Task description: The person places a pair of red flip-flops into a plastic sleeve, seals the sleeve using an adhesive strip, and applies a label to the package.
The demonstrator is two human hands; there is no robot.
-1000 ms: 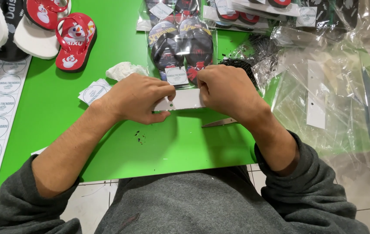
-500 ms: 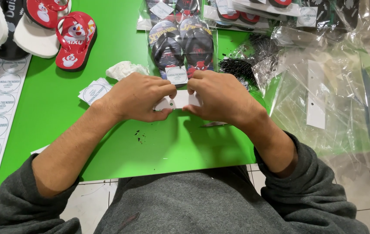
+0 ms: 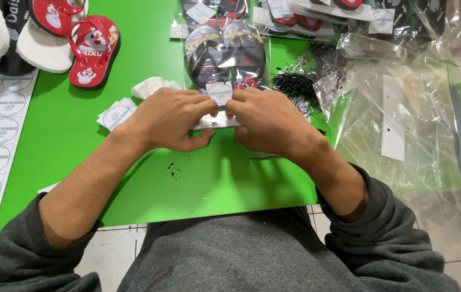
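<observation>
Both hands pinch the near edge of the clear plastic bag of dark flip-flops (image 3: 225, 59): left hand (image 3: 168, 119), right hand (image 3: 265, 121), side by side on the green table (image 3: 68, 135).

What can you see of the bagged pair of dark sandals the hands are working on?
The bagged pair of dark sandals lies flat on the green table, soles side by side, black with red and blue printed graphics, sealed in glossy clear plastic that reflects light. A round white sticker sits at its near end. The left hand and right hand pinch the bag's near flap between them, hiding that edge. Its far end meets more bagged sandals.
</observation>
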